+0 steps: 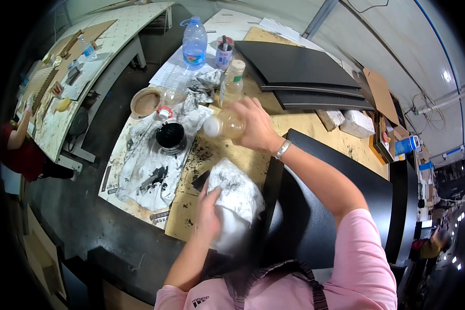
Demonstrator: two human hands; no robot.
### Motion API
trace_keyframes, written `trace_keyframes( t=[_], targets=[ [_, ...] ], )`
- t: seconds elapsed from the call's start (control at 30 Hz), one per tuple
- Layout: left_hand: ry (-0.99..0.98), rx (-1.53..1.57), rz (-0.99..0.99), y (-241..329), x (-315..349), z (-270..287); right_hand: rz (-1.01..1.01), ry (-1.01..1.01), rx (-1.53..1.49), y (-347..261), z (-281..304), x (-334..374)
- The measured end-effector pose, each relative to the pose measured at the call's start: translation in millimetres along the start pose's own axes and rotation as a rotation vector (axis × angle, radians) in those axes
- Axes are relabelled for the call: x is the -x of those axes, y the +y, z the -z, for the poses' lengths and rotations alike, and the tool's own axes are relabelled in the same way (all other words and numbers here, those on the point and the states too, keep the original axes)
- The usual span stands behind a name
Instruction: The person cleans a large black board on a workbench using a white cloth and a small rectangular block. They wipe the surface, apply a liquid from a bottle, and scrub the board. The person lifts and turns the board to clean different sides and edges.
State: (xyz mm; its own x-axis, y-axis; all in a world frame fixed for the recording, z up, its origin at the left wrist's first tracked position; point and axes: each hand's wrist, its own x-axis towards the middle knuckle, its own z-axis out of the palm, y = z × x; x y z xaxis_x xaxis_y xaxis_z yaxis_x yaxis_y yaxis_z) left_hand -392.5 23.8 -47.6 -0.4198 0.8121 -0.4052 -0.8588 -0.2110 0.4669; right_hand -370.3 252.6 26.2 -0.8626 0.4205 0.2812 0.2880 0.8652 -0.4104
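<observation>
My left hand [206, 214] is wrapped round a bunched white cloth [235, 191] with grey smudges, held low in front of me. In my right hand [258, 128] is a clear plastic bottle [227, 125] of yellowish liquid, tipped on its side with its whitish end toward the left. The bottle is above and apart from the cloth. To its left stands an open jar of black paint [170, 135] on a paint-stained white cloth [144, 165]. A small dark flat piece [201, 180] lies beside my left hand, partly hidden. Behind the right hand stands another yellowish bottle [232, 82].
A blue water jug [194, 44], a can [224, 54], a brown bowl [146, 102] and a bottle with a red-and-white cap [164, 112] crowd the far left. Black panels are stacked behind [299, 67]; another black panel [341, 181] lies under my right arm. A co-worker [23, 150] stands at the left table.
</observation>
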Motion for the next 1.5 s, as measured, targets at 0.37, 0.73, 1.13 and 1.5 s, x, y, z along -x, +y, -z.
trace_keyframes(
  t=[0.37,0.73,1.13,1.5],
  targets=[
    [-0.032,-0.028,-0.055,-15,-32,6,0.363,-0.121,0.522,14,42,40],
    [-0.051,-0.019,-0.05,-12,-25,-1,0.422,-0.086,0.628,19,42,34],
    [-0.058,-0.114,-0.07,-6,2,-1,-0.141,0.048,-0.181,24,16,9],
    [-0.103,-0.429,-0.18,-13,20,-29,-0.306,0.058,-0.383,54,-3,50]
  ],
)
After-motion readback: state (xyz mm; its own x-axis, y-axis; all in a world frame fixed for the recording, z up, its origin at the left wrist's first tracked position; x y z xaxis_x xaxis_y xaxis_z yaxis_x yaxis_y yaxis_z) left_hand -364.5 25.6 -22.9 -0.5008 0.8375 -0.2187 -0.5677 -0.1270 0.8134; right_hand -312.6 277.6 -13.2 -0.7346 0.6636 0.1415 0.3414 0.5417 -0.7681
